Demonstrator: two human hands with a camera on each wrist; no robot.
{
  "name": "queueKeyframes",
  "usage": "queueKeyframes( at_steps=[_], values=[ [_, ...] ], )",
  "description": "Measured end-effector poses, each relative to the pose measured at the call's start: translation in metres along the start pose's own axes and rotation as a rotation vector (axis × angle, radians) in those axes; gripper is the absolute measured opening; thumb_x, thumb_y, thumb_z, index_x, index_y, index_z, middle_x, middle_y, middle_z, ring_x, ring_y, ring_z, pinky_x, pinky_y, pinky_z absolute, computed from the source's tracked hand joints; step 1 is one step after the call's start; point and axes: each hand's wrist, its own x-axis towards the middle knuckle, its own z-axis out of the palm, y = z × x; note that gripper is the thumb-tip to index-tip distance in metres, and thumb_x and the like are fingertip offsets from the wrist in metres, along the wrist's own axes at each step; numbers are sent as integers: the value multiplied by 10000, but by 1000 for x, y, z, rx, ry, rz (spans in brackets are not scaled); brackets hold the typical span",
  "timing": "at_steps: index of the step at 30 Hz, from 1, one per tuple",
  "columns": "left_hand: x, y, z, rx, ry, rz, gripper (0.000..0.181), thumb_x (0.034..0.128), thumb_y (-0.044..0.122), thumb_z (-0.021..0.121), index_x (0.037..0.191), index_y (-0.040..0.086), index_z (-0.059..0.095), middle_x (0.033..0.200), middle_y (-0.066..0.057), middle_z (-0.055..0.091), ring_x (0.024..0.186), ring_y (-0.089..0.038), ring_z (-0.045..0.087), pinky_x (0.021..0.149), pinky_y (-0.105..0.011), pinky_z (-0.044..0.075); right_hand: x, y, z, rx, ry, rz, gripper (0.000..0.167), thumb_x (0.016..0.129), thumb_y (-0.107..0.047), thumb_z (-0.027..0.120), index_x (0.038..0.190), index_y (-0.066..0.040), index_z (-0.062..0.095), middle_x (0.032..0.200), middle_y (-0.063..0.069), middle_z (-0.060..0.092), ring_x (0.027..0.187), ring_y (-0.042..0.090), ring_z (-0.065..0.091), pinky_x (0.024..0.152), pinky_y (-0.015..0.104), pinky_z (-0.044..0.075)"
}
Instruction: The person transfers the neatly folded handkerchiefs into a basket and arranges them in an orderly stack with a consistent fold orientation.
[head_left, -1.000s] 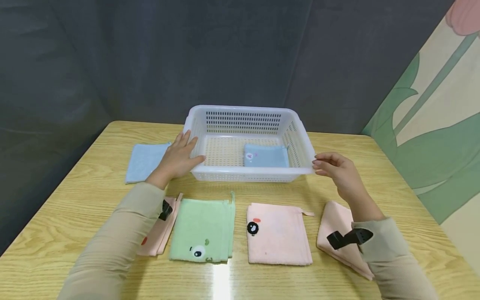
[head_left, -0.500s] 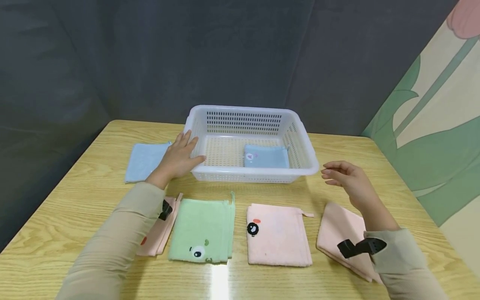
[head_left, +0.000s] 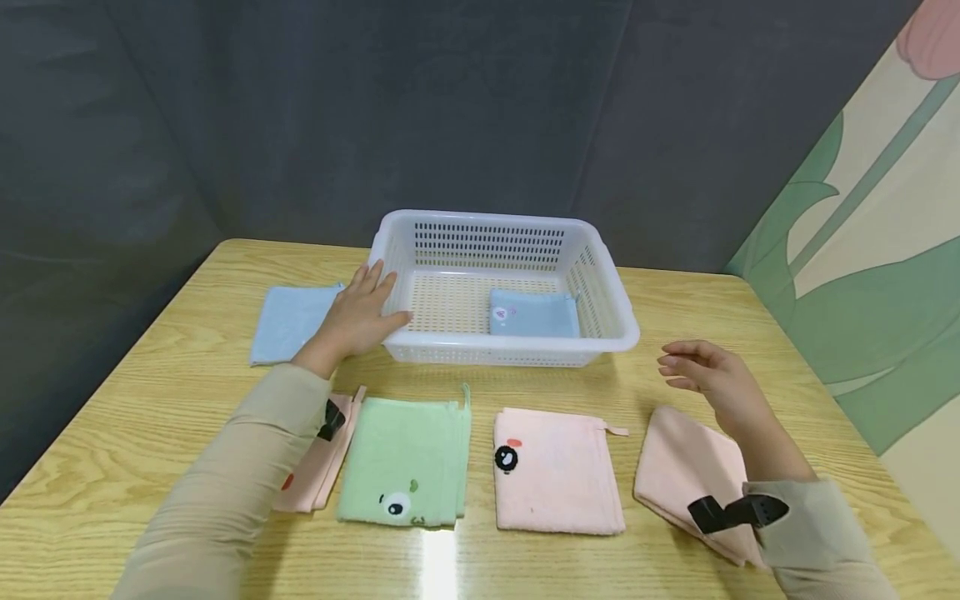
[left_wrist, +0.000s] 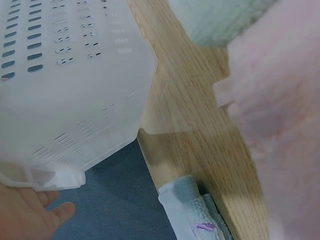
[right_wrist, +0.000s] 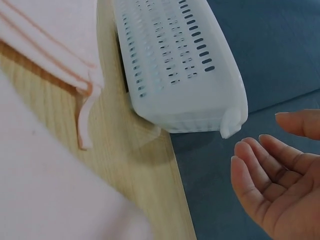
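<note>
A white plastic basket (head_left: 513, 343) stands on the table with a folded blue towel (head_left: 536, 313) lying in its right part. My left hand (head_left: 356, 312) rests on the basket's left rim, fingers straight and spread; the left wrist view shows the same hand (left_wrist: 30, 215) touching the rim's underside. To the right of the basket, apart from it, my right hand (head_left: 712, 379) hovers with relaxed fingers, holding nothing. Below that hand lies a folded pink towel (head_left: 678, 458), partly hidden by the right wrist and its camera.
Along the front lie a green towel (head_left: 405, 450), a pink towel (head_left: 558, 475) and another pink towel (head_left: 326, 475), half covered by my left sleeve. A second blue towel (head_left: 288, 325) sits left of the basket. Behind the table hangs a dark curtain (head_left: 420, 108).
My right hand has left the basket's front right corner and moved right and toward me. The left hand, basket and towels stay put.
</note>
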Motion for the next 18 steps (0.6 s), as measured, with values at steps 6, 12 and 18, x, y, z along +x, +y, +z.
queueKeyframes(
  at_steps=[6, 12, 18],
  values=[
    [1, -1, 1, -1, 11, 10, 719, 864, 462, 393, 1386, 46, 125, 1431, -124, -50, 1282, -272, -101, 976, -535, 28, -19, -27, 9, 29, -55, -44, 293, 889, -125, 480, 1095, 82, 472, 908, -33, 588, 806, 83, 572, 670, 215, 469],
    [0, 0, 1, -4, 4, 9, 719, 865, 461, 388, 1387, 47, 117, 1430, -120, -59, 1280, -263, -116, 975, -536, 21, -31, -37, 11, 51, -63, -37, 140, 895, -106, 461, 1009, -76, 538, 891, -59, 585, 800, 57, 570, 675, 190, 462],
    [0, 1, 0, 2, 10, 6, 712, 865, 444, 395, 1384, 35, 129, 1429, -132, -48, 1280, -273, -106, 978, -530, 27, -35, -31, 6, 3, -69, 4, 180, 895, -154, 471, 1045, -63, 514, 917, -62, 570, 811, 50, 563, 682, 191, 461]
  ],
)
